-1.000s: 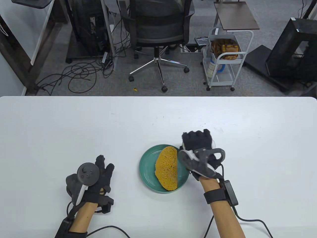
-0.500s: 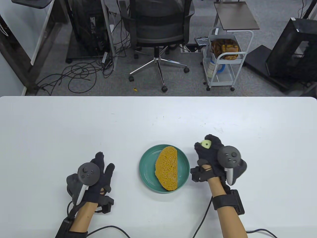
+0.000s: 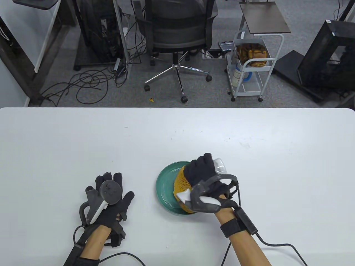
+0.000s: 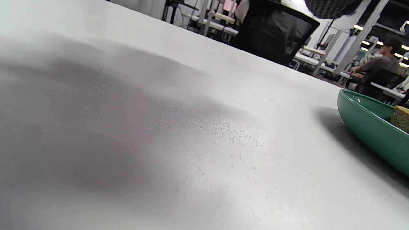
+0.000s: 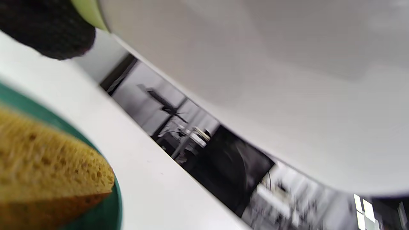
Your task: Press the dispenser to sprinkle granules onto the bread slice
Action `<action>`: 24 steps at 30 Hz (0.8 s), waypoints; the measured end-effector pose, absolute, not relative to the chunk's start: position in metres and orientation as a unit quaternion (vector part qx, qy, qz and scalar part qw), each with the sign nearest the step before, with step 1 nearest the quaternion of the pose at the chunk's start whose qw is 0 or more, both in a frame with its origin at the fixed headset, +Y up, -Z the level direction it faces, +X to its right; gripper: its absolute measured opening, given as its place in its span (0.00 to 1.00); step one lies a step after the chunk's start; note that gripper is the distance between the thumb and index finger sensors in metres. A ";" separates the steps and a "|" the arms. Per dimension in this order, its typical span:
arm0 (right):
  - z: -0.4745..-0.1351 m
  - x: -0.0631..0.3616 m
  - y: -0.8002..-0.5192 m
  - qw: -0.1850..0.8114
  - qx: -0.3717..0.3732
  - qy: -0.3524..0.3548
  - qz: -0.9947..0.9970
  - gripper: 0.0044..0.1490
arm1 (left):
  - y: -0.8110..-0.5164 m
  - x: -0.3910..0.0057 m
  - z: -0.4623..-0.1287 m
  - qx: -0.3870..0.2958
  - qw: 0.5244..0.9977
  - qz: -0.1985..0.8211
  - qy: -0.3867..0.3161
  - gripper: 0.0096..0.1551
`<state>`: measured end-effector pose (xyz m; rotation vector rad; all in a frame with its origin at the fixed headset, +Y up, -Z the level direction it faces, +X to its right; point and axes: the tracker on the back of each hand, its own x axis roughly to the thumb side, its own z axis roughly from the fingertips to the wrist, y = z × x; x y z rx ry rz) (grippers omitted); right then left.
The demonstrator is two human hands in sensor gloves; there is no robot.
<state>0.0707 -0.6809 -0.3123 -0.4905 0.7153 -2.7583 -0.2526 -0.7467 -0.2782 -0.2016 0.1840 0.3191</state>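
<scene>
Table view: my right hand (image 3: 203, 174) grips one clear dispenser (image 3: 220, 165), tipped over one bread slice (image 3: 180, 183) on one green plate (image 3: 163, 185) beneath it. Left of the plate, my left hand (image 3: 111, 202) lies flat, fingers spread, holding nothing.
</scene>
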 end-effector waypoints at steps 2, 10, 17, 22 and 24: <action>-0.321 0.112 -0.680 -0.066 -0.066 0.214 -0.972 0.37 | -0.747 -0.253 -0.278 -0.102 0.977 0.166 0.091 0.54; -0.316 0.213 -0.743 -0.605 0.248 0.135 -0.745 0.37 | -0.747 -0.251 -0.279 -0.111 0.975 0.174 0.083 0.54; -0.311 0.131 -0.685 -0.197 -0.040 0.211 -0.957 0.37 | -0.750 -0.250 -0.280 -0.122 0.974 0.173 0.083 0.54; -0.266 0.031 -0.706 0.317 -0.325 0.254 -0.854 0.38 | -0.752 -0.251 -0.281 -0.132 0.972 0.179 0.083 0.54; -0.257 0.016 -0.726 0.412 -0.389 0.266 -0.780 0.38 | -0.751 -0.250 -0.280 -0.131 0.971 0.181 0.083 0.55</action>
